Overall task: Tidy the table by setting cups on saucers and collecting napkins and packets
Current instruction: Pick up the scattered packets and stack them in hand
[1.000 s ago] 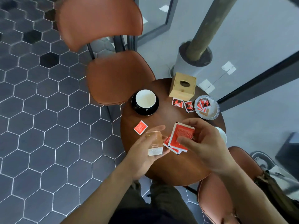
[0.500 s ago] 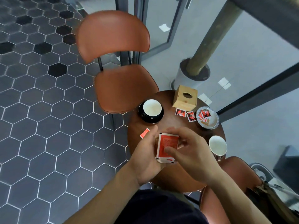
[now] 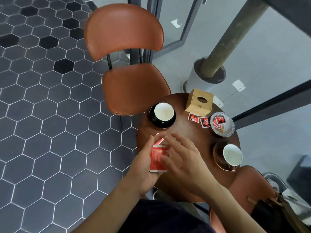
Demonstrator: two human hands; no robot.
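My left hand [image 3: 144,167] holds a stack of red packets [image 3: 157,158] over the near left edge of the round brown table [image 3: 188,137]. My right hand [image 3: 183,158] hovers beside the stack with fingers spread and straight, its fingertips near a small red packet [image 3: 159,141] just beyond the stack. A white cup [image 3: 164,111] sits on a black saucer [image 3: 168,124] at the far left. Another white cup [image 3: 232,154] stands on a brown saucer [image 3: 218,157] at the right. Two red packets [image 3: 193,117] [image 3: 205,122] lie by a glass dish [image 3: 227,130] holding more packets.
A wooden tissue box [image 3: 199,101] stands at the table's far side. One brown chair [image 3: 133,88] is tucked in on the far left, another brown chair [image 3: 244,187] sits at the near right with a bag [image 3: 286,207] on it. A pillar base [image 3: 207,73] lies beyond.
My right hand has let go of the red packets it was laying onto the stack and now has its fingers spread. The stack stays in my left hand. The camera has tilted upward.
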